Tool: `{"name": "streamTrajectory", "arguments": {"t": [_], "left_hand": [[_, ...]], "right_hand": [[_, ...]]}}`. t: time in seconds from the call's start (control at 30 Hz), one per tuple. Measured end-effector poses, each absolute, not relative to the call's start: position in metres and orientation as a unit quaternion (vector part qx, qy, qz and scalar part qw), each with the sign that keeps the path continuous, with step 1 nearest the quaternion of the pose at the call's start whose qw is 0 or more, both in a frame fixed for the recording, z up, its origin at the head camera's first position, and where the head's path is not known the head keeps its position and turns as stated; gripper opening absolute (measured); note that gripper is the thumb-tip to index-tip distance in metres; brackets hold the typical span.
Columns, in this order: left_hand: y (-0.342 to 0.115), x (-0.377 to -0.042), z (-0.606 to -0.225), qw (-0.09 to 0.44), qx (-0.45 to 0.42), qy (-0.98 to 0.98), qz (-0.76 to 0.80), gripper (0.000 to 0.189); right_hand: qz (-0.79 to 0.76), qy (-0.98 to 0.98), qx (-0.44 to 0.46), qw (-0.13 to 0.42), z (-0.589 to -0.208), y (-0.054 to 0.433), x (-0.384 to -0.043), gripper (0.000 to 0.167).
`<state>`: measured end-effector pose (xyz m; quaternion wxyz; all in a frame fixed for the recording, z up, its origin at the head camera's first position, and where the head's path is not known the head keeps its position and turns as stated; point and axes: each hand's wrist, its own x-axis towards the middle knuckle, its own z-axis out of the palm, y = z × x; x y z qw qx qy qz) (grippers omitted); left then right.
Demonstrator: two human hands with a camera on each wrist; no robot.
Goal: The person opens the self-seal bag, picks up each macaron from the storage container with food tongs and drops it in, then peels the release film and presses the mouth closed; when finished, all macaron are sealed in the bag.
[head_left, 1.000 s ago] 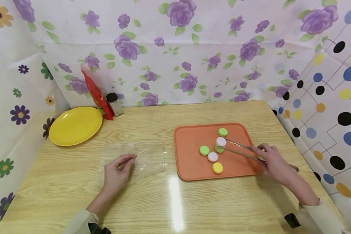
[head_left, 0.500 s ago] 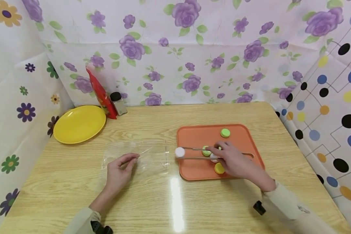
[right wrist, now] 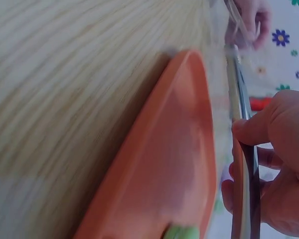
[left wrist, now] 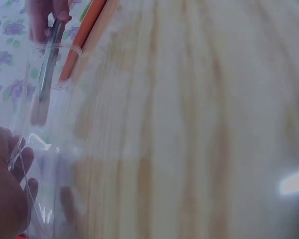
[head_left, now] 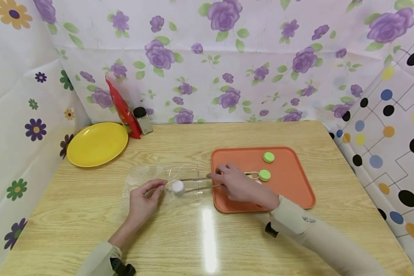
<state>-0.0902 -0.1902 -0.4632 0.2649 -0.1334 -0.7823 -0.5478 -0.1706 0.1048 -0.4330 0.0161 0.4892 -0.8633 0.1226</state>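
Note:
My left hand [head_left: 143, 199] pinches the upper layer of a clear plastic bag [head_left: 138, 174] lying on the table, lifting it a little. My right hand [head_left: 239, 184] holds metal tongs [head_left: 202, 188] around their arms, pointing left. A pale pink macaron [head_left: 178, 187] sits at the tongs' tips, beside my left fingertips and within the bag's outline. In the left wrist view the tongs [left wrist: 49, 69] reach through the bag's mouth. Green macarons [head_left: 268, 157] lie on the orange tray [head_left: 293, 191]; my right hand and forearm hide others there.
At the back left stands a yellow plate [head_left: 97, 145] against the wall cloth. Next to it lean a red packet [head_left: 124, 111] and a jar with a black lid [head_left: 143, 120]. Patterned cloth surrounds the wooden table [head_left: 179, 237] at the back and sides.
My right hand has swung left from the tray with the tongs, carrying the pale pink macaron over to the bag. My left hand keeps its pinch on the bag.

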Motion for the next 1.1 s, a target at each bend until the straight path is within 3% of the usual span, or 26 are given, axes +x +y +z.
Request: {"name": "streamTrajectory", "arguments": {"t": [0.3, 0.6, 1.1], "left_hand": [[-0.189, -0.089, -0.46, 0.267, -0.13, -0.78, -0.55, 0.022], [-0.19, -0.088, -0.452, 0.285, -0.12, -0.792, -0.527, 0.023], [-0.19, -0.091, -0.451, 0.301, -0.147, -0.78, -0.528, 0.023]], "right_hand": [[0.111, -0.871, 0.479, -0.011, -0.432, 0.066, -0.171, 0.049], [0.08, -0.883, 0.462, -0.029, -0.431, 0.052, -0.17, 0.044], [0.084, -0.867, 0.489, 0.037, -0.433, 0.032, -0.171, 0.035]]}}
